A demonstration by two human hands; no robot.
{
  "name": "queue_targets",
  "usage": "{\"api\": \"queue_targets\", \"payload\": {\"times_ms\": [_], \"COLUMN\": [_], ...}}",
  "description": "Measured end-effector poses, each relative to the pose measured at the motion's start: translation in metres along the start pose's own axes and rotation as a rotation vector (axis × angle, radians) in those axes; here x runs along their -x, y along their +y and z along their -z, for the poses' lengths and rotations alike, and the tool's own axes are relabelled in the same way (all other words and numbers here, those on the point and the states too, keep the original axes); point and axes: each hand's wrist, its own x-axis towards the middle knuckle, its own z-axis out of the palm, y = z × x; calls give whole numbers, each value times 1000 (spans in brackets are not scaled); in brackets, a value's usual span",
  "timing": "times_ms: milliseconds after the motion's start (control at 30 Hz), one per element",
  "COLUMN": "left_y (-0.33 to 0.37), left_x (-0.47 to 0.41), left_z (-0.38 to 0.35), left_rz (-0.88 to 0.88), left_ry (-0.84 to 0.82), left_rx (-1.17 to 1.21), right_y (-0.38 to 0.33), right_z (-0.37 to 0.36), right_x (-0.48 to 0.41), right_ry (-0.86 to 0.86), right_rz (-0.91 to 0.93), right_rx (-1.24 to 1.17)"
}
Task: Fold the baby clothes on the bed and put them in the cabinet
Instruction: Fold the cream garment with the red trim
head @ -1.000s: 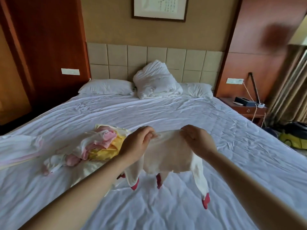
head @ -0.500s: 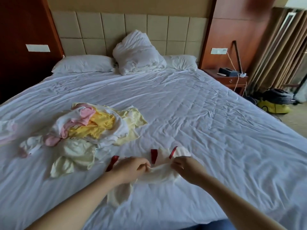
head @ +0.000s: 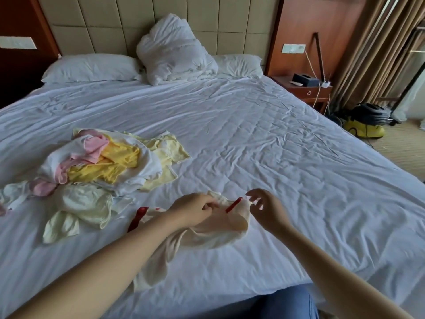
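A cream baby garment with red trim (head: 216, 229) lies crumpled on the white bed (head: 264, 139) near its front edge. My left hand (head: 193, 210) rests on it and pinches its cloth near the top. My right hand (head: 264, 206) hovers just right of the garment with fingers loosely spread, holding nothing. A heap of baby clothes (head: 103, 162) in white, pink and yellow lies on the bed to the left, with a pale yellow piece (head: 80, 208) at its near side.
Pillows (head: 89, 67) and a bundled duvet (head: 172, 49) lie at the headboard. A wooden nightstand (head: 305, 88) with a black box and cables stands at the right. A yellow vacuum cleaner (head: 365, 120) sits on the floor by the curtains. No cabinet in view.
The garment came down from held-up in the air onto the bed. My right hand has let go of it and opened; my left hand still pinches it. The view tilted down.
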Motion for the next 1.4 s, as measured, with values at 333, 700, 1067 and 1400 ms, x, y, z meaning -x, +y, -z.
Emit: {"api": "queue_targets", "payload": {"times_ms": [333, 700, 1067, 1400], "left_y": [17, 1, -8, -13], "left_x": [-58, -60, -20, 2], "left_z": [-20, -26, 43, 115], "left_rz": [20, 40, 76, 9], "left_ry": [-109, -28, 370, 571], "left_rx": [29, 53, 268, 309], "right_y": [28, 20, -35, -78], "right_z": [-13, 4, 43, 75], "right_x": [-12, -9, -22, -50], "right_ry": [-109, -43, -18, -172], "right_rz": [-86, -132, -13, -35], "right_rx": [-14, -231, -572, -538]}}
